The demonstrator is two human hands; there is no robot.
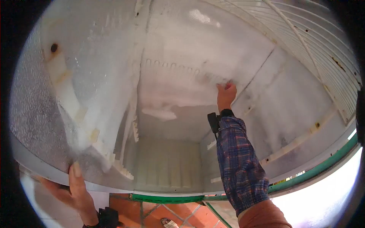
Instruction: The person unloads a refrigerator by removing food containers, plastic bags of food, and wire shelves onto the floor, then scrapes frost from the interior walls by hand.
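I look into a pale grey cooler cabinet (pixel 167 167) with frosty, wet walls. My left hand (pixel 78 192) grips the cabinet's front edge at the lower left, thumb on the inner side and fingers round the outside. My right hand (pixel 227 95) reaches deep inside, up to the back panel (pixel 182 87), beside the seam with the right wall. Its fingers are curled in against the panel surface; whatever they hold, if anything, is hidden. A row of small curved slots (pixel 173 65) runs across the panel left of this hand.
A white wire rack (pixel 319 49) stands along the upper right. Notched shelf supports (pixel 121 169) line the left wall. Green trim (pixel 167 198) edges the cabinet opening. Below lie red floor tiles (pixel 152 211), with a patterned shoe (pixel 169 223) partly in view.
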